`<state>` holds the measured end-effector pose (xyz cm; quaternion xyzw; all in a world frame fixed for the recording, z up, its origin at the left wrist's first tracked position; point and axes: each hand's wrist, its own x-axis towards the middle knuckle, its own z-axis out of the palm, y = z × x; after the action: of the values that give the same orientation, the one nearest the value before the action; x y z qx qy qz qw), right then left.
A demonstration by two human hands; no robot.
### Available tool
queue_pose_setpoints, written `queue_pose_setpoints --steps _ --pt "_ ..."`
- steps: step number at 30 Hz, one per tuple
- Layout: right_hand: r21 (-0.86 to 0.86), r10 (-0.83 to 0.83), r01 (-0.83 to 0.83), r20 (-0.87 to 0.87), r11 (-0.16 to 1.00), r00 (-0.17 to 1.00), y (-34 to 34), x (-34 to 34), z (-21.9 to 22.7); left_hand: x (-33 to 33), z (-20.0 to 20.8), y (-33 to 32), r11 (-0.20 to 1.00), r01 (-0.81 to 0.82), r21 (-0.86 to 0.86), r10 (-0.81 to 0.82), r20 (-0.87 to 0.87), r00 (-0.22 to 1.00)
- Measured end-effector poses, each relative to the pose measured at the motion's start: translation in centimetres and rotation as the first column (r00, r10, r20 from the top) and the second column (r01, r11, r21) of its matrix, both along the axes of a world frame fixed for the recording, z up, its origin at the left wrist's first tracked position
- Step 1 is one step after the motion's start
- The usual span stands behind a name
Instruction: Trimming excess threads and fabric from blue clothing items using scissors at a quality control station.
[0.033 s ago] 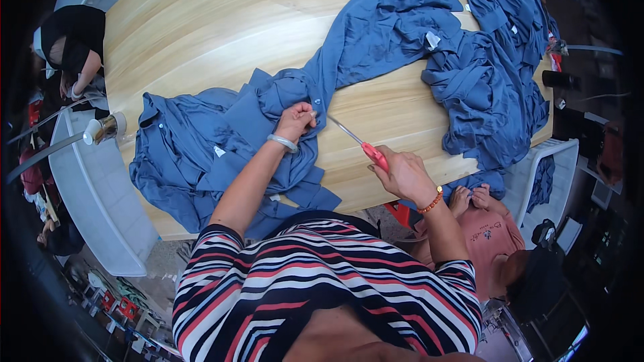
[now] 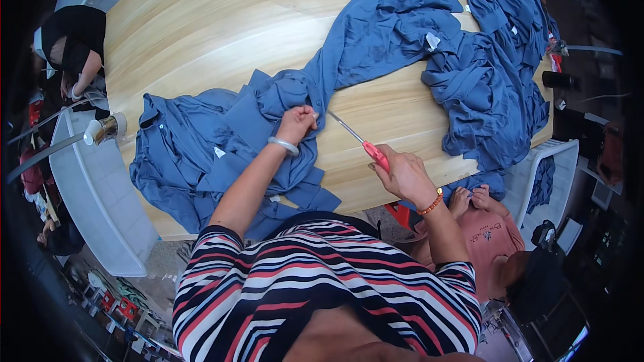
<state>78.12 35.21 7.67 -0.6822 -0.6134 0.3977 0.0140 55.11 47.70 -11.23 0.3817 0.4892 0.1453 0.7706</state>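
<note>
A blue garment [image 2: 221, 127] lies bunched on the wooden table in front of me, with small buttons and a white label showing. My left hand [image 2: 297, 124] rests on its right part, fingers pinched together near a button. The fingers hide most of what they hold, which seems to be the blue cloth. My right hand [image 2: 408, 177] is closed round a red-handled tool [image 2: 376, 154] with a long, thin metal blade. The blade points up and left, its tip close to the cloth's edge, just right of my left fingers. I cannot tell whether the tip touches the cloth.
More blue garments [image 2: 479, 87] are heaped at the right of the wooden table [image 2: 221, 13]. A roll of clear tape [image 2: 104, 129] sits by the left edge. White bins [image 2: 100, 194] stand alongside. One person [image 2: 490, 234] handles blue cloth at the right; another [image 2: 77, 47] is at the left.
My left hand has shifted very slightly down and to the right at the cloth. The tool in my right hand has barely moved.
</note>
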Motion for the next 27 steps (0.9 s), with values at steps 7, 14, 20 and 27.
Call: queue_pose_setpoints --steps 7,14,20,27 --pt "0.065 -0.126 0.127 -0.025 0.99 0.992 -1.0 1.2 -1.3 0.9 8.5 6.5 0.275 0.31 0.91 0.28 -0.384 0.88" --pt "0.13 -0.128 0.135 -0.061 0.982 0.99 -0.8 1.3 -1.6 -0.1 4.0 12.3 0.532 0.677 0.508 -0.078 -0.767 0.637" --pt "0.135 -0.153 0.161 -0.069 0.978 0.986 -0.5 1.7 -1.8 -1.2 4.2 11.6 0.597 0.677 0.43 -0.182 -0.749 0.636" --pt "0.155 -0.123 0.138 -0.104 0.978 0.987 0.4 1.1 -1.3 -2.9 5.7 10.1 0.556 0.574 0.601 -0.036 -0.673 0.739"
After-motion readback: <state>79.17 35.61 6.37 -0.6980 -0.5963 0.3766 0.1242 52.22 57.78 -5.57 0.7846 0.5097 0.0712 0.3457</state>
